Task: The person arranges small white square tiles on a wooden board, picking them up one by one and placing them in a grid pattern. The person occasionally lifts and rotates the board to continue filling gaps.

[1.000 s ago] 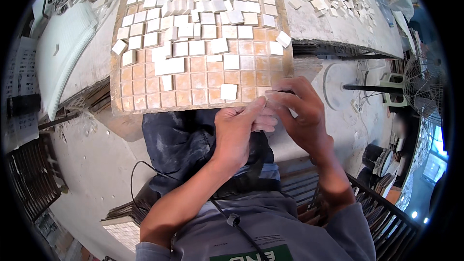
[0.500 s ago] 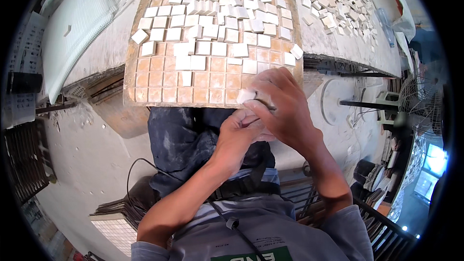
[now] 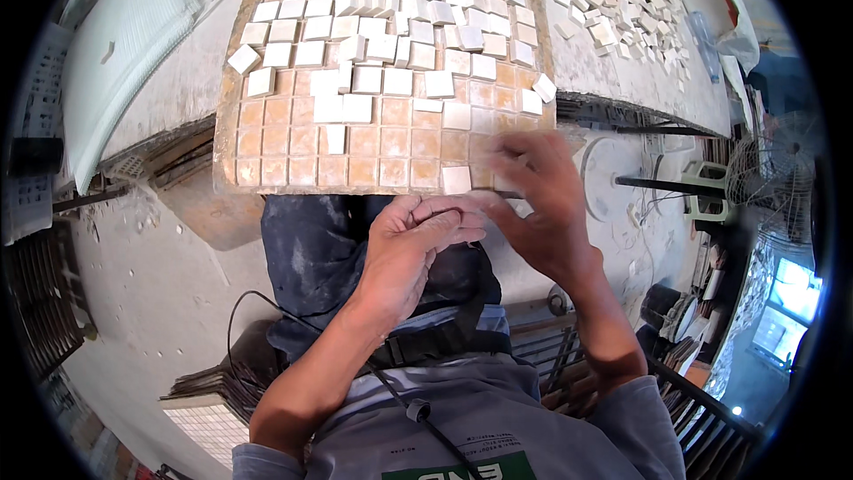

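A square white tile [image 3: 456, 180] lies in a cell along the near edge of an orange-brown gridded board [image 3: 293, 169]. Just right of that tile my right hand [image 3: 544, 200] hovers with thumb and fingers apart, slightly blurred, and no tile shows between them. My left hand [image 3: 404, 244] is below the board's near edge, its fingers curled together; whatever is inside them is hidden. Many white tiles [image 3: 382, 47] cover the far part of the board, some flat in cells, others tilted or overlapping. A narrow tile piece [image 3: 336, 139] lies near the board's middle left.
Loose white tiles [image 3: 613, 0] are heaped on the worktable [image 3: 657, 93] at the far right. A stack of pale ribbed sheets [image 3: 133, 53] lies on the left. A wire fan [image 3: 773, 169] and a pale green stool [image 3: 706, 191] stand to the right.
The white tile from my right fingers now lies on the board, and that hand has opened and drawn slightly right. My left hand has moved a little left and its fingers have curled.
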The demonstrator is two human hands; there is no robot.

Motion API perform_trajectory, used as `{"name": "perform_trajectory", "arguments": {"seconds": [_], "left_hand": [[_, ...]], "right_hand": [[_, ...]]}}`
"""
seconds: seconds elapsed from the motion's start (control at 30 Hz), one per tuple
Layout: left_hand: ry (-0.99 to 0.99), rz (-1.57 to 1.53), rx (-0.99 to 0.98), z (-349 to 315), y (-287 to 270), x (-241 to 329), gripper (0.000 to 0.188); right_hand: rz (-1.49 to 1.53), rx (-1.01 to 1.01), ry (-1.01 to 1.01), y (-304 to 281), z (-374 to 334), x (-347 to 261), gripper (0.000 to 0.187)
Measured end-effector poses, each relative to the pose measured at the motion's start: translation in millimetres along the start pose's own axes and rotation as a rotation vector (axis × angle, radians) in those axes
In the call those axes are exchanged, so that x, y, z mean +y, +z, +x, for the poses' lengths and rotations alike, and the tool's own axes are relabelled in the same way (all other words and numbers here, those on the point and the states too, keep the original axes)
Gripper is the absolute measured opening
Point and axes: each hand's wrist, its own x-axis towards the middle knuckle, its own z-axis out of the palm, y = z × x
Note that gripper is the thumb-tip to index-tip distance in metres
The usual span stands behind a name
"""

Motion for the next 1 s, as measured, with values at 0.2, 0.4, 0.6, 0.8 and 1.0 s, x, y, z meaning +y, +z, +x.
{"name": "perform_trajectory", "arguments": {"seconds": [0.2, 0.4, 0.6, 0.8, 1.0], "left_hand": [[0.012, -0.027, -0.012, 2.4, -4.4, -6.3, 0.021], [0.033, -0.034, -0.05, 4.4, -2.9, -5.6, 0.023], [0.052, 0.021, -0.068, 3.3, -1.3, -3.2, 0.021], [0.039, 0.015, -0.038, 4.0, -0.5, -4.7, 0.019], [0.043, 0.026, -0.001, 3.4, 0.7, -6.6, 0.019]], "right_hand": [[0.005, -0.015, 0.021, 7.6, -0.6, 0.5, 0.034], [-0.013, -0.009, 0.052, 9.2, 2.0, -5.4, 0.037], [0.003, -0.051, 0.023, 4.4, 2.5, -1.3, 0.036], [0.004, -0.045, 0.034, 6.2, 2.2, -3.7, 0.034], [-0.03, -0.034, 0.041, 5.1, 2.1, -4.6, 0.036]]}}
